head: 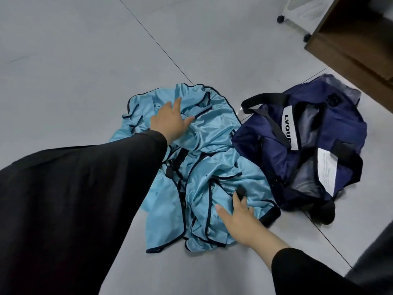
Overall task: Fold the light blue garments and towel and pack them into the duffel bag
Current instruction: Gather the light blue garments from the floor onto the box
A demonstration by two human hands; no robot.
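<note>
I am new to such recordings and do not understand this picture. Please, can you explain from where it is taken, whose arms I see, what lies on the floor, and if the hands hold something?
There is no machine here. A person wears a camera on the head, so the single picture looks down at that person's own arms, in black sleeves.

On the grey floor lies a crumpled heap of light blue garments with dark trim, not yet folded. Beside it, on the person's right, sits a navy duffel bag, open, with black handles and a white paper inside.

The left hand rests on the far part of the heap, fingers spread. The right hand rests on the near part, fingers straight. Neither hand seems to grip anything.

At the top right stand brown furniture and a white cart on wheels.
</note>
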